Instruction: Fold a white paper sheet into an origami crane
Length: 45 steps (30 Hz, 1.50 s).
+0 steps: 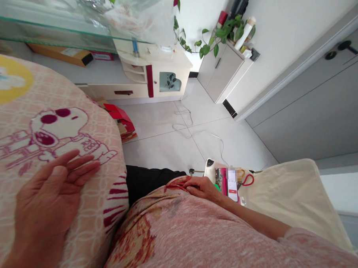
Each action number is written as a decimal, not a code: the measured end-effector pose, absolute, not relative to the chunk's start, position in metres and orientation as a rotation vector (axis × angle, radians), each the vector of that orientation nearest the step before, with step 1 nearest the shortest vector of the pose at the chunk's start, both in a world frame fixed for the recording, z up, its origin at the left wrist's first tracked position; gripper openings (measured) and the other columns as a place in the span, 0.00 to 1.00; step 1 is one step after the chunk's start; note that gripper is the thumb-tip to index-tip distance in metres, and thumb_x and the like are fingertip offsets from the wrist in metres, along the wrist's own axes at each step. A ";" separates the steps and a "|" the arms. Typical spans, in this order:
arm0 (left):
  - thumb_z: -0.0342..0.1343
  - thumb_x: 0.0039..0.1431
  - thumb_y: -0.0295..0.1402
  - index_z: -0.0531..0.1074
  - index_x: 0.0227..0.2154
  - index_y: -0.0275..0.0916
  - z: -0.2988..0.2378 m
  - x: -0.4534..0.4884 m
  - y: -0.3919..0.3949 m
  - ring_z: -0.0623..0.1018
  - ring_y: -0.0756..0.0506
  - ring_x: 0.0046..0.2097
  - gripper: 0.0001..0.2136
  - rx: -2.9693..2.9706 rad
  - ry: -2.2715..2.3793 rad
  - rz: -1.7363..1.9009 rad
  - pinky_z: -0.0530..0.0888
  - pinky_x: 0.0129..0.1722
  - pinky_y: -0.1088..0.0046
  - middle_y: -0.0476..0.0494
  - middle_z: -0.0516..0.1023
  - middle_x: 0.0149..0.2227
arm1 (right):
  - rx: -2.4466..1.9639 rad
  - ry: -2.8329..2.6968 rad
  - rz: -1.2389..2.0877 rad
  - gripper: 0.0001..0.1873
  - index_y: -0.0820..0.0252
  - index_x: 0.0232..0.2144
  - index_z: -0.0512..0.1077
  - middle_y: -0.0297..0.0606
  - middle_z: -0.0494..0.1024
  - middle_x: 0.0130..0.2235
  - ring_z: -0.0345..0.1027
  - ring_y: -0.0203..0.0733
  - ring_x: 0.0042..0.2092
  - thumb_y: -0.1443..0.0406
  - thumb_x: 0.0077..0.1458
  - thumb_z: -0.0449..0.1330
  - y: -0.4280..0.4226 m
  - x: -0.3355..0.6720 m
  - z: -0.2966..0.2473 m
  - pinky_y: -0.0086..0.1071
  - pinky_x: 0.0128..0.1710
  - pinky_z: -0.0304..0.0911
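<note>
My left hand (pixel 51 191) is held over the pink patterned cloth (pixel 91 236), palm partly turned up. Its fingers are stretched out and hold nothing. Beside the fingertips, the cloth carries a printed white cartoon dog (pixel 63 135) with dark red sunglasses. My right hand (pixel 202 188) rests at my waist, fingers curled on the bunched hem of the pink and red shirt (pixel 218 223). Black trousers (pixel 151 180) show below the hem.
Right of me, a smartphone (pixel 233 191) lies among small items beside a red loop (pixel 248 180) and a cream cloth (pixel 291 200). A thin cable (pixel 208 132) crosses the tiled floor. Ahead stand a glass-topped cabinet (pixel 100 92), a red box (pixel 121 118) and a plant (pixel 206 50).
</note>
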State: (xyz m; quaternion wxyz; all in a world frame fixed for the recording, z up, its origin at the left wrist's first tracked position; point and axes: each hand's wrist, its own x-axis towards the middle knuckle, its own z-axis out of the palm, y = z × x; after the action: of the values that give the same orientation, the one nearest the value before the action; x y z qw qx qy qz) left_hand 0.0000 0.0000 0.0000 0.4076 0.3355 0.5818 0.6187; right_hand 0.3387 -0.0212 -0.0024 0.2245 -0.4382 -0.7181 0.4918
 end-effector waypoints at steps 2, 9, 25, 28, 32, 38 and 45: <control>0.56 0.63 0.38 0.75 0.48 0.39 0.004 0.000 -0.002 0.81 0.45 0.45 0.14 0.781 1.334 1.620 0.73 0.57 0.53 0.47 0.81 0.44 | -1.176 -2.077 1.340 0.17 0.53 0.46 0.79 0.35 0.82 0.48 0.76 0.41 0.48 0.69 0.61 0.53 -0.014 0.334 -0.002 0.34 0.49 0.67; 0.59 0.59 0.42 0.76 0.49 0.36 0.026 -0.015 -0.025 0.82 0.41 0.44 0.19 0.982 1.469 1.453 0.78 0.47 0.63 0.39 0.82 0.44 | -0.922 -2.341 1.076 0.12 0.57 0.38 0.79 0.39 0.82 0.34 0.75 0.41 0.34 0.66 0.62 0.55 0.046 0.262 0.000 0.32 0.35 0.68; 0.51 0.63 0.28 0.78 0.30 0.37 0.032 -0.083 -0.115 0.76 0.49 0.31 0.10 1.127 2.318 1.511 0.70 0.32 0.76 0.46 0.80 0.30 | 0.154 -2.519 1.219 0.13 0.60 0.38 0.78 0.41 0.82 0.33 0.76 0.45 0.33 0.63 0.58 0.54 0.057 -0.077 0.016 0.35 0.34 0.68; 0.52 0.63 0.30 0.76 0.29 0.37 0.030 -0.080 -0.125 0.76 0.49 0.31 0.10 1.152 2.392 1.500 0.71 0.34 0.74 0.46 0.78 0.29 | 0.178 -2.577 1.281 0.15 0.62 0.39 0.78 0.41 0.82 0.32 0.75 0.44 0.33 0.62 0.55 0.56 0.042 -0.126 0.001 0.34 0.33 0.68; 0.57 0.60 0.30 0.75 0.45 0.39 0.022 -0.075 -0.149 0.77 0.43 0.49 0.11 1.235 2.482 1.356 0.74 0.51 0.67 0.41 0.79 0.47 | 0.208 -2.576 1.267 0.18 0.63 0.41 0.78 0.43 0.82 0.31 0.75 0.44 0.31 0.60 0.54 0.55 0.029 -0.155 -0.012 0.35 0.33 0.69; 0.63 0.50 0.29 0.66 0.59 0.40 -0.008 -0.070 -0.176 0.65 0.33 0.65 0.31 1.114 2.828 0.929 0.60 0.65 0.43 0.35 0.68 0.63 | 0.155 -2.570 1.399 0.19 0.63 0.42 0.78 0.43 0.82 0.34 0.76 0.45 0.34 0.59 0.53 0.56 0.028 -0.145 -0.017 0.36 0.36 0.69; 0.58 0.53 0.24 0.66 0.59 0.39 -0.018 -0.064 -0.173 0.67 0.38 0.64 0.28 1.077 2.881 0.998 0.61 0.66 0.48 0.36 0.69 0.62 | 0.057 -2.586 1.740 0.26 0.64 0.46 0.76 0.34 0.78 0.23 0.71 0.42 0.25 0.64 0.41 0.62 0.018 -0.141 -0.022 0.34 0.28 0.65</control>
State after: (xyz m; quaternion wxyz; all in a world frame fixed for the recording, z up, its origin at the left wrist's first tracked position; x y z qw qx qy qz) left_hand -0.0641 -0.1735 -0.0179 -0.0461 0.3328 0.8900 0.3083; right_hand -0.1409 0.0179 -0.0219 0.0121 0.0183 -0.8294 0.5582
